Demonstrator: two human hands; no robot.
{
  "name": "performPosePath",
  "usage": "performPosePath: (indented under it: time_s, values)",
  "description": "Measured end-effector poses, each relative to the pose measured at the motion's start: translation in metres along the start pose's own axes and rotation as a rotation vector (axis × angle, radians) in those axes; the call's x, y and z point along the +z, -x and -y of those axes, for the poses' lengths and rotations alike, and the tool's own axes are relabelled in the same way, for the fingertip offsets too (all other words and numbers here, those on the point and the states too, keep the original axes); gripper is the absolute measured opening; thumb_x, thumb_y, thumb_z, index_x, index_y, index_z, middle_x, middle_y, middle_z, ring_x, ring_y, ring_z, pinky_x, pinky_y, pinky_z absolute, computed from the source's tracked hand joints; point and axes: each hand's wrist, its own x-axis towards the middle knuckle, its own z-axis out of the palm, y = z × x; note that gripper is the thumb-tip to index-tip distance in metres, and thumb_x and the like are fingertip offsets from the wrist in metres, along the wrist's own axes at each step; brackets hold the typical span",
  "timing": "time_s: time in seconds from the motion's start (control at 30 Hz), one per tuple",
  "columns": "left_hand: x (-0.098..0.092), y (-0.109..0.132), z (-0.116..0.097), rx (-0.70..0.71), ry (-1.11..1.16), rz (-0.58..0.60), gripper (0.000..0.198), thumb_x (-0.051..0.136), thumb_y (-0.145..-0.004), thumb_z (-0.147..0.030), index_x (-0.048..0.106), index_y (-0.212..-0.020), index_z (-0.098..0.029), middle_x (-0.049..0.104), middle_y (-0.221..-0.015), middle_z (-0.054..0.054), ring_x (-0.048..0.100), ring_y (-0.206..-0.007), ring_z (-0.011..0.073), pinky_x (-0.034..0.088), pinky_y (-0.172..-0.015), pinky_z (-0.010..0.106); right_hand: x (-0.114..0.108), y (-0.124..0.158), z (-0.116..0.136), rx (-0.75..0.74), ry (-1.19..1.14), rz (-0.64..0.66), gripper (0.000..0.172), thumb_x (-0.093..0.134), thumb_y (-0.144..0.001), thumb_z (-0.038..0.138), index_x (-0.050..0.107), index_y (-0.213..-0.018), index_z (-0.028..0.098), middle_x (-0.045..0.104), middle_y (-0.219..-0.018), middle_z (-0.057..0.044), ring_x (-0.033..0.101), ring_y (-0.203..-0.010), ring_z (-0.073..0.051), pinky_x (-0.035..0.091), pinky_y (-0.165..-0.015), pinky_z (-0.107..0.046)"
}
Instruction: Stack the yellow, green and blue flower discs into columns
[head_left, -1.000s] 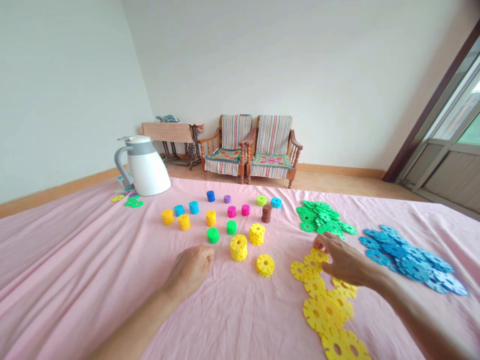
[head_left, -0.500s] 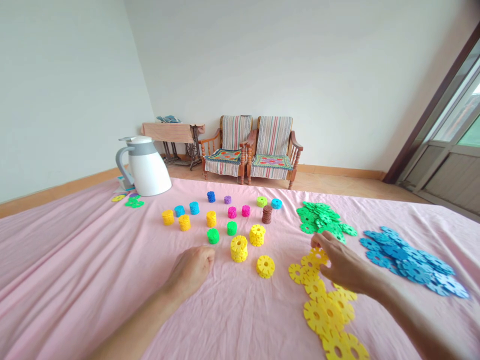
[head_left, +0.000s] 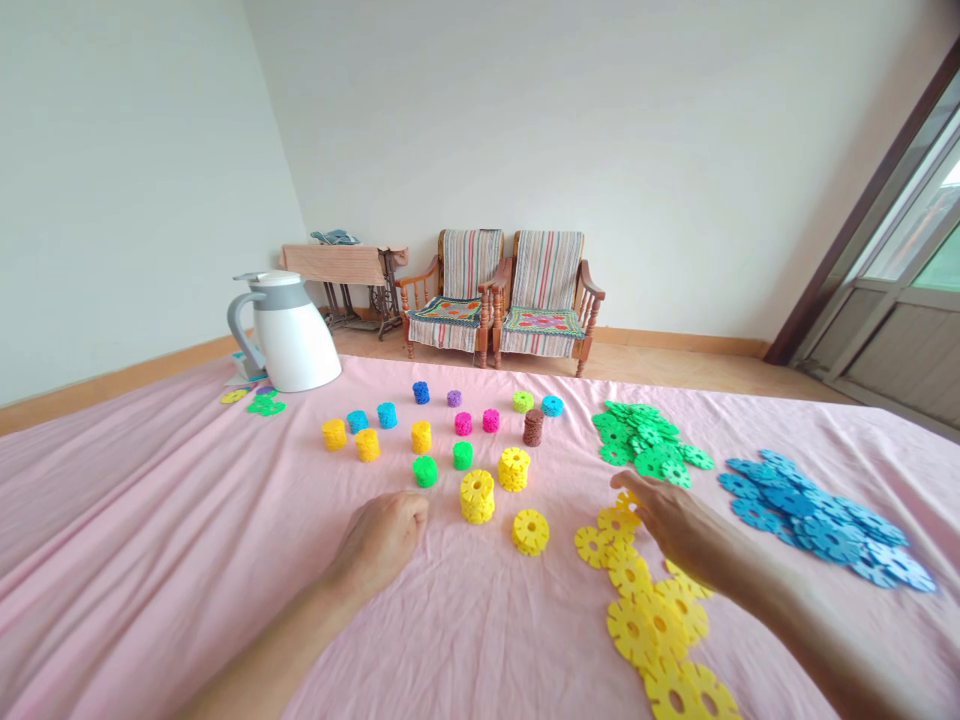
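Observation:
My left hand [head_left: 382, 535] rests on the cloth as a loose fist, with no disc showing in it. At the far end of the loose yellow discs [head_left: 634, 625], my right hand [head_left: 667, 515] is bent over one yellow slotted disc [head_left: 628, 507], which shows between finger and thumb. Part of that disc is hidden by the hand. Between my hands stand a tall yellow stack [head_left: 478, 497], another yellow stack [head_left: 514, 468] behind it and a low yellow stack [head_left: 531, 532] in front. Two green stacks [head_left: 424, 471] stand just beyond my left hand.
Small stacks in several colours stand farther back, including a brown stack [head_left: 533, 428]. Loose green discs [head_left: 645, 440] and blue discs [head_left: 825, 520] lie at the right. A white jug [head_left: 296, 340] stands back left on the pink cloth [head_left: 165, 520]. Two chairs [head_left: 544, 290] stand beyond.
My right hand has shifted slightly to the left, and the yellow disc at its fingers has moved the same way. My left hand has stayed in place.

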Motion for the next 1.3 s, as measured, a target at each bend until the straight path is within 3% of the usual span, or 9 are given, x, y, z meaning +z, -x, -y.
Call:
performPosePath:
  time_s: [0.17, 0.4, 0.63, 0.8, 1.0, 1.13, 1.3]
  values:
    - [0.001, 0.000, 0.001, 0.005, 0.003, -0.001, 0.027, 0.038, -0.072, -0.002, 0.050, -0.055, -0.019, 0.056, -0.058, -0.002, 0.053, -0.061, 0.0132, 0.029, -0.057, 0.022, -0.007, -0.011, 0.016, 0.127, -0.193, -0.158, 0.023, 0.037, -0.082, 0.019, 0.058, -0.091, 0.020, 0.063, -0.072, -0.002, 0.060, -0.058, -0.016, 0.044, -0.056, -0.027]
    - [0.000, 0.001, 0.001, 0.009, 0.007, 0.000, 0.027, 0.038, -0.072, -0.002, 0.050, -0.054, -0.019, 0.056, -0.058, -0.002, 0.053, -0.060, 0.0132, 0.029, -0.057, 0.022, 0.002, -0.015, 0.042, 0.230, -0.641, -0.129, 0.038, 0.045, -0.080, 0.026, 0.057, -0.115, 0.017, 0.060, -0.070, 0.001, 0.064, -0.062, -0.016, 0.047, -0.056, -0.027]
    - [0.001, 0.000, 0.002, 0.013, 0.008, 0.003, 0.026, 0.039, -0.071, -0.002, 0.049, -0.055, -0.019, 0.056, -0.059, -0.003, 0.053, -0.061, 0.0132, 0.030, -0.057, 0.022, 0.005, -0.014, 0.071, 0.155, -0.610, -0.060, 0.043, 0.055, -0.070, 0.018, 0.060, -0.113, 0.018, 0.054, -0.069, 0.003, 0.054, -0.064, -0.013, 0.046, -0.060, -0.025]
    - [0.001, 0.000, 0.002, 0.014, 0.012, 0.004, 0.026, 0.039, -0.072, -0.003, 0.049, -0.055, -0.019, 0.056, -0.058, -0.002, 0.053, -0.061, 0.0134, 0.029, -0.057, 0.022, 0.005, -0.012, 0.087, 0.131, -0.605, -0.008, 0.043, 0.053, -0.069, 0.014, 0.058, -0.112, 0.018, 0.056, -0.074, 0.001, 0.055, -0.067, -0.014, 0.047, -0.063, -0.027]
    - [0.001, 0.000, 0.002, 0.019, 0.016, 0.002, 0.026, 0.038, -0.072, -0.003, 0.050, -0.055, -0.019, 0.056, -0.058, -0.002, 0.053, -0.060, 0.0131, 0.028, -0.056, 0.022, 0.010, -0.016, 0.098, 0.159, -0.615, -0.039, 0.038, 0.054, -0.068, 0.014, 0.057, -0.107, 0.016, 0.059, -0.080, -0.002, 0.057, -0.071, -0.016, 0.048, -0.066, -0.030]
    - [0.001, 0.001, 0.003, 0.028, 0.020, 0.001, 0.026, 0.038, -0.071, -0.003, 0.049, -0.055, -0.019, 0.056, -0.059, -0.002, 0.053, -0.060, 0.0131, 0.028, -0.057, 0.022, 0.012, -0.020, 0.103, 0.131, -0.618, -0.106, 0.038, 0.054, -0.069, 0.014, 0.056, -0.107, 0.019, 0.060, -0.095, -0.004, 0.057, -0.081, -0.017, 0.048, -0.072, -0.032]
    - [0.001, 0.001, 0.003, 0.031, 0.023, 0.004, 0.026, 0.039, -0.070, -0.002, 0.049, -0.054, -0.019, 0.056, -0.058, -0.002, 0.053, -0.060, 0.0131, 0.029, -0.057, 0.022, 0.017, -0.020, 0.107, 0.083, -0.615, -0.064, 0.038, 0.056, -0.069, 0.015, 0.058, -0.106, 0.024, 0.054, -0.108, -0.004, 0.055, -0.094, -0.019, 0.046, -0.077, -0.033]
